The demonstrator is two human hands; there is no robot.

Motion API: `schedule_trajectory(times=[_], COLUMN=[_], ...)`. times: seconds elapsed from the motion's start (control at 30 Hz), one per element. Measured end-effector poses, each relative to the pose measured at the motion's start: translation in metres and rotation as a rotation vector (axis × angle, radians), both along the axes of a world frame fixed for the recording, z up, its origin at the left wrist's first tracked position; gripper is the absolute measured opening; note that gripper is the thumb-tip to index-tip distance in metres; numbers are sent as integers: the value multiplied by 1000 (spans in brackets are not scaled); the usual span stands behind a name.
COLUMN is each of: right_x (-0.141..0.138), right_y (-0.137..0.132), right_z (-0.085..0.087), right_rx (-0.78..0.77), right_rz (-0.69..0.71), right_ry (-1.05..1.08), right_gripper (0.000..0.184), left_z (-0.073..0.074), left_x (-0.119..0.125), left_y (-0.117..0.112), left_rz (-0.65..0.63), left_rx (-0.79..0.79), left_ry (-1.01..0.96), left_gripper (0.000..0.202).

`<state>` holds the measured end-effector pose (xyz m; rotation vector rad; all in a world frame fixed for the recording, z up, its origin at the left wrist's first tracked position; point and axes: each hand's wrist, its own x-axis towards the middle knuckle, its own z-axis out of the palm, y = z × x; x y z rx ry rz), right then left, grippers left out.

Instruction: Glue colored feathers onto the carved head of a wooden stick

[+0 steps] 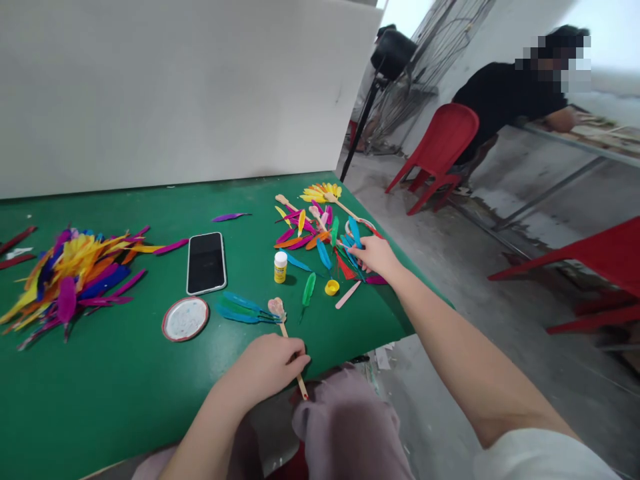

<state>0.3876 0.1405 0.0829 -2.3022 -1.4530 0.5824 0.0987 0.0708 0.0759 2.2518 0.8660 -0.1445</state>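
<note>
My left hand point(273, 365) is closed around the thin handle of a wooden spoon point(278, 309) at the table's front edge. Blue-green feathers point(245, 309) lie against the spoon's head, their tips pointing left. Farther right, my right hand point(377, 259) is closed, its fingertips pinching a blue feather point(355, 231) above a pile of mixed feathers point(305, 230). Between the hands are a green feather point(309, 289), a small yellow bottle with a white cap point(280, 267), a yellow cap point(332, 287) and a flat wooden stick point(348, 295).
A phone point(207, 263) and a round white lid point(185, 319) lie left of the spoon. Beyond them is a big feather heap point(85, 270). A yellow feather fan point(323, 193) lies near the white panel point(190, 93). Another person point(505, 100) sits near a red chair point(445, 147).
</note>
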Motion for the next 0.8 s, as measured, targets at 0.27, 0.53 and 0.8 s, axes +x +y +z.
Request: schedule_trajectory(times=[0.27, 0.53, 0.8], right_x=[-4, -23, -112], right_y=[-9, -38, -79], right_z=[13, 25, 19], right_rx=[32, 180, 358], right_rz=[-59, -102, -74], right_ry=[188, 439, 884], right_gripper=[17, 28, 41], left_z=[0, 1, -2], left_x=[0, -2, -12], left_y=[0, -2, -10], left_rz=[-6, -14, 80], left_rx=[27, 66, 377], left_ry=[-18, -7, -139], left_gripper=[31, 28, 33])
